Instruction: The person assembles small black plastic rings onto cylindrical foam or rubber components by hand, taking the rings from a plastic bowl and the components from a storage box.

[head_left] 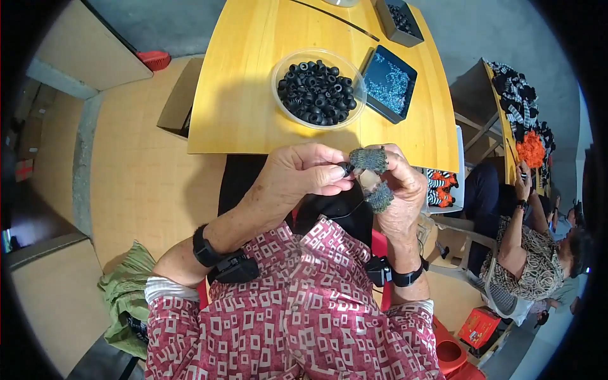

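My left hand (310,172) is closed in a pinch on a small black bead (345,168), just beyond the table's near edge and above my lap. Against that bead is my right hand (403,190), its fingers curled and closed. Two grey-green knitted pieces, an upper one (368,159) and a lower one (380,197), sit at its fingertips; whether they are worn or held I cannot tell. Between them shows a pale fingertip. A thin dark thread (345,215) hangs below. What the right fingers pinch is hidden.
On the yellow table (240,95) stand a clear bowl (275,88) of black beads, a black tray (405,107) of small bluish bits and a dark box (399,31). A thin rod (335,18) lies at the back. Another person (525,253) sits at right, holding something orange.
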The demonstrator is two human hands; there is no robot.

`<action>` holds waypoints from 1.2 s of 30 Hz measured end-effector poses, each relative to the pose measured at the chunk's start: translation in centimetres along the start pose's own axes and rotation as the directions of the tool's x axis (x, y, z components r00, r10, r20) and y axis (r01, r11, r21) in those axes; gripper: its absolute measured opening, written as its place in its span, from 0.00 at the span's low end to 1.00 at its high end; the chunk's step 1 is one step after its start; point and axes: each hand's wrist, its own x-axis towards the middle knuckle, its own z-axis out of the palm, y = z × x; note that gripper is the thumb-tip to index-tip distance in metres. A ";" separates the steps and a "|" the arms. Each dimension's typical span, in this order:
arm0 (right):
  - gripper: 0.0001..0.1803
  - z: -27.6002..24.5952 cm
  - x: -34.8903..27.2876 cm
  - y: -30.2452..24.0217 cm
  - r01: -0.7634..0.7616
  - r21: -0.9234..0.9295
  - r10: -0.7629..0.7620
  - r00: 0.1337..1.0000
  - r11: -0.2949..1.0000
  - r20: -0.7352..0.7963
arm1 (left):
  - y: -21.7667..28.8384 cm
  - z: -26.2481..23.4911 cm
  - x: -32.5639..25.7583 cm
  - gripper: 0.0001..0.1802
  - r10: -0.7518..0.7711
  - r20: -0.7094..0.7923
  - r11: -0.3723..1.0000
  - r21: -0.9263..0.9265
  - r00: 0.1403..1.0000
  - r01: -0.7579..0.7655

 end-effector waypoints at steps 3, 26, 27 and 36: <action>0.11 0.1 0.0 0.3 -0.023 0.055 0.024 1.000 0.998 -0.007 | -0.1 0.0 0.1 0.14 -0.006 -0.008 1.000 -0.004 1.000 0.006; 0.10 0.4 -0.6 1.1 0.146 -0.181 -0.153 0.988 0.973 -0.028 | -0.5 -0.2 -0.1 0.13 0.048 -0.023 0.996 0.073 0.999 -0.046; 0.11 0.3 -0.5 1.0 0.225 -0.337 -0.236 0.972 0.914 0.009 | -0.4 -0.2 -0.1 0.13 0.047 -0.024 0.996 0.082 0.999 -0.045; 0.14 0.9 -1.3 2.0 0.141 -0.178 -0.153 0.987 0.974 -0.050 | -1.0 -0.3 -0.1 0.13 0.057 -0.033 0.995 0.079 0.998 -0.054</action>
